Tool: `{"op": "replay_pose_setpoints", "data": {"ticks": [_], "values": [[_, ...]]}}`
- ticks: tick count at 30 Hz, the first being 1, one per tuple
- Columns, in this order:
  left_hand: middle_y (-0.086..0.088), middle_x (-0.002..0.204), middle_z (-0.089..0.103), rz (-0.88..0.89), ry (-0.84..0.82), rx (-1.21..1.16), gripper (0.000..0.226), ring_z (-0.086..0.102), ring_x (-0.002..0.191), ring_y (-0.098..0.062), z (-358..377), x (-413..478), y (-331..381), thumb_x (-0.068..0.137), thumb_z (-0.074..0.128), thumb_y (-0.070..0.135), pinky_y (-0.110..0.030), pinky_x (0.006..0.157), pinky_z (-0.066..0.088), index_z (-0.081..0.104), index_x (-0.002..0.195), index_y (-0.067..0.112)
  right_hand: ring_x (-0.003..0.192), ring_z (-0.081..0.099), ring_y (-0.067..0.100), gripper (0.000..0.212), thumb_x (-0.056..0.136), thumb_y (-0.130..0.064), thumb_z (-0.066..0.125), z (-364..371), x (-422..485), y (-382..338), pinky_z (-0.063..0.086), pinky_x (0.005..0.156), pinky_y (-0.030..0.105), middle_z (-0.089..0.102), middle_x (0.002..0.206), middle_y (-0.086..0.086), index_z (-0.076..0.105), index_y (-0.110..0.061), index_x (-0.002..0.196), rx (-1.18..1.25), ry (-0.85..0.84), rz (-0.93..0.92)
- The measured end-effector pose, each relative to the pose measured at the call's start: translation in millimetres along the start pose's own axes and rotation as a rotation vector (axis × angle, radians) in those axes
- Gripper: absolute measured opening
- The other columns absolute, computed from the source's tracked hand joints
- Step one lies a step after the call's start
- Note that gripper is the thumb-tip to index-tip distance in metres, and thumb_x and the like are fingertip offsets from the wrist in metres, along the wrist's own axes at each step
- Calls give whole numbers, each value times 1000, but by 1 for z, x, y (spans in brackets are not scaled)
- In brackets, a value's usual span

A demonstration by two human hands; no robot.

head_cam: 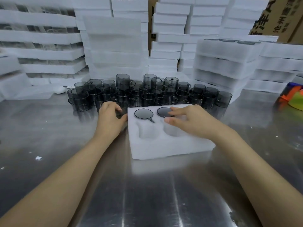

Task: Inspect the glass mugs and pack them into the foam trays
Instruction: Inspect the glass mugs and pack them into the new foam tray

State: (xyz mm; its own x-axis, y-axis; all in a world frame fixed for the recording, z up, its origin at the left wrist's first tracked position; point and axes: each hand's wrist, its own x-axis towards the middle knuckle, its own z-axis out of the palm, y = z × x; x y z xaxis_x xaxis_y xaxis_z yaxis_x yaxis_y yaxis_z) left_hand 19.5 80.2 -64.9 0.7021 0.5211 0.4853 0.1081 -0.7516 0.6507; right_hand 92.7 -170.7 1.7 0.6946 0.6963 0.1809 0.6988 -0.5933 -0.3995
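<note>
A white foam tray (pixel 168 145) with four round pockets lies on the steel table. Its two far pockets each hold a smoky grey glass mug, the left mug (pixel 143 113) and the right mug (pixel 164 111), seated with their rims level with the foam. The two near pockets are empty. My right hand (pixel 190 120) hovers over the tray, fingertips touching the right mug's rim. My left hand (pixel 111 117) is at the tray's left edge, fingers curled round a grey mug (pixel 120 110) on the table. Behind the tray stands a crowd of several loose grey mugs (pixel 147 94).
Tall stacks of white foam trays (pixel 114 46) wall off the back and both sides. A cardboard box (pixel 278 17) stands far right. A colourful object (pixel 293 97) lies at the right edge. A white rounded object (pixel 59 89) sits at the back left.
</note>
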Motion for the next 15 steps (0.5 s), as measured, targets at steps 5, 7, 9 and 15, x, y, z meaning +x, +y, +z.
{"op": "replay_pose_setpoints", "data": {"ticks": [5, 7, 9, 15], "values": [[4, 118, 48, 74, 259, -174, 49, 46, 116, -19, -9, 0, 10, 74, 79, 13, -25, 99, 38, 55, 117, 17, 147, 1, 8, 87, 62, -86, 35, -6, -12, -5, 4, 119, 39, -2, 160, -16, 16, -59, 143, -48, -348, 25], [13, 123, 49, 145, 377, -232, 63, 44, 120, -11, -13, 0, 18, 73, 78, 13, -17, 102, 34, 50, 129, 22, 147, -3, 11, 78, 73, -81, 32, 2, -10, -9, -2, 116, 41, -6, 160, -14, 13, -55, 145, -78, -306, 38], [32, 122, 46, 222, 473, -298, 70, 44, 121, -6, -16, -3, 31, 73, 76, 14, -18, 103, 35, 45, 132, 33, 146, -1, 13, 65, 87, -70, 30, 12, -8, -13, 0, 114, 41, -4, 161, -8, 18, -47, 147, -106, -211, 30], [22, 131, 53, 426, 400, -464, 81, 49, 127, -12, -15, -20, 65, 74, 76, 1, -31, 106, 40, 39, 137, 38, 146, 5, 12, 60, 97, -55, 33, 18, -7, -13, 6, 113, 39, 7, 161, -6, 18, -35, 151, -123, -105, 20]]}}
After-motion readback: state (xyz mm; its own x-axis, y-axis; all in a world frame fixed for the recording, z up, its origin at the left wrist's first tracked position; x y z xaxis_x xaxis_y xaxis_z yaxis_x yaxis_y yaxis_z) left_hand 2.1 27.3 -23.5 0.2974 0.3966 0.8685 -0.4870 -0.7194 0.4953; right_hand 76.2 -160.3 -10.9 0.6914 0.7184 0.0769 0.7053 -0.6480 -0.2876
